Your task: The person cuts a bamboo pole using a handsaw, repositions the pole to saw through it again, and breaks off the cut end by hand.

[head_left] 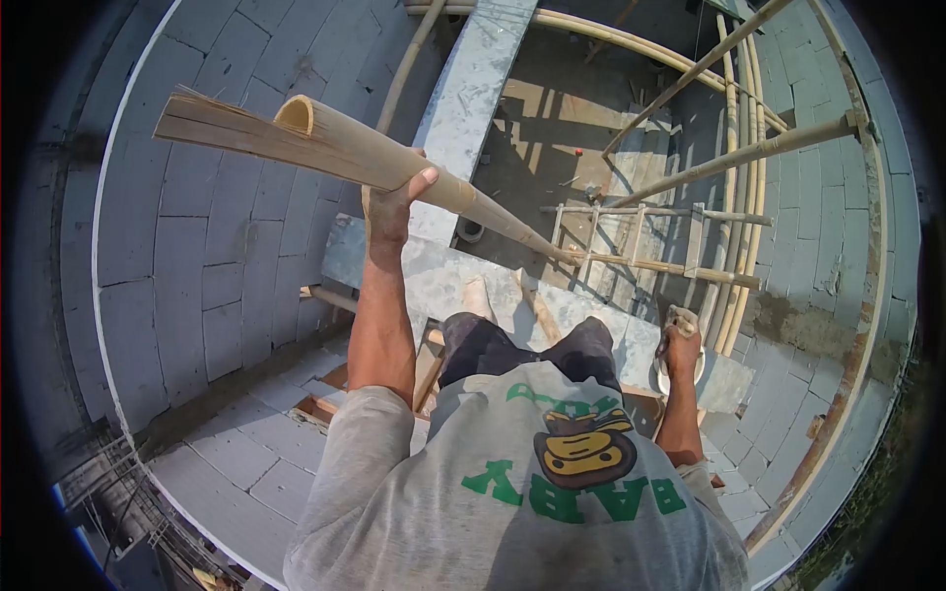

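Observation:
My left hand (392,205) is closed around a thick bamboo pole (458,197), with its thumb lying along the near side. The pole slants across from upper left to lower right. Its near end is broken, with a hollow mouth and a long splintered strip sticking out; the far, thinner end comes down beside a small ladder-like frame (641,236). Low at the right, my right hand (680,347) is closed on something tan and lumpy that I cannot make out. A pale curved edge shows around that hand.
My feet are on a grey plank (424,261) across the room's top. Another long board (473,89) runs away from it. Block walls (227,197) rise left and right. Bamboo poles (734,197) stand along the right, and a littered floor (552,128) lies far below.

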The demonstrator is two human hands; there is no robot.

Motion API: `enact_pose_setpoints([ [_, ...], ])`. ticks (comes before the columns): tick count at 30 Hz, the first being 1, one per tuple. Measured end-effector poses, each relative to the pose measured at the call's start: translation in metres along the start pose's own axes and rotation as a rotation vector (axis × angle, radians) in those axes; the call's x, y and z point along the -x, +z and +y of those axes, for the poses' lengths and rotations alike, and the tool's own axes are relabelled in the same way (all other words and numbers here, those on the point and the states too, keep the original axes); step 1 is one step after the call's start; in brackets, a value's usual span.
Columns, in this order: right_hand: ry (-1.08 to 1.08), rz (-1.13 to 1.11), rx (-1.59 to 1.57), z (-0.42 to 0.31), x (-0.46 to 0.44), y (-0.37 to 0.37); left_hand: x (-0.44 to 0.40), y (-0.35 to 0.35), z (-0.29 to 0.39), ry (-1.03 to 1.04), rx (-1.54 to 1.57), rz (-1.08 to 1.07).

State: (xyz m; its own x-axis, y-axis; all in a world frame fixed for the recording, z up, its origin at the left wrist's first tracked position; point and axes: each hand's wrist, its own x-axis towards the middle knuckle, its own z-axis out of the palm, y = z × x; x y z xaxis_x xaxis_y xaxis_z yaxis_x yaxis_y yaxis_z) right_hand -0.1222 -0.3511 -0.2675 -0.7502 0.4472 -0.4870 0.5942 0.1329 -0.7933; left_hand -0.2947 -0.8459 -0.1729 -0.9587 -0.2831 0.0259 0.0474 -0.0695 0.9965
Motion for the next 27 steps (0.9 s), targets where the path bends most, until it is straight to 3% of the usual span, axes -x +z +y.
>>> enact_pose_setpoints([
  [4,0.083,0.036,-0.149,-0.021,0.058,0.066,-0.015,-0.057,0.0,-0.026,-0.01,-0.026],
  [7,0.116,-0.031,-0.078,-0.021,0.069,0.098,-0.028,-0.116,-0.021,-0.126,0.049,0.12],
  [10,0.117,-0.079,-0.026,-0.029,0.074,0.124,-0.04,-0.191,-0.055,-0.365,0.156,0.217],
  [13,0.06,-0.078,-0.025,-0.013,0.059,0.147,-0.034,-0.259,-0.073,-0.419,0.148,0.238],
  [18,0.033,-0.124,0.006,-0.017,0.046,0.18,-0.015,-0.295,-0.071,-0.446,0.127,0.302],
  [21,-0.006,-0.122,0.111,-0.062,0.06,0.194,-0.025,-0.314,-0.079,-0.456,0.184,0.295],
  [27,0.03,0.016,0.026,-0.073,0.069,0.257,-0.082,-0.358,-0.089,-0.526,0.197,0.178],
])
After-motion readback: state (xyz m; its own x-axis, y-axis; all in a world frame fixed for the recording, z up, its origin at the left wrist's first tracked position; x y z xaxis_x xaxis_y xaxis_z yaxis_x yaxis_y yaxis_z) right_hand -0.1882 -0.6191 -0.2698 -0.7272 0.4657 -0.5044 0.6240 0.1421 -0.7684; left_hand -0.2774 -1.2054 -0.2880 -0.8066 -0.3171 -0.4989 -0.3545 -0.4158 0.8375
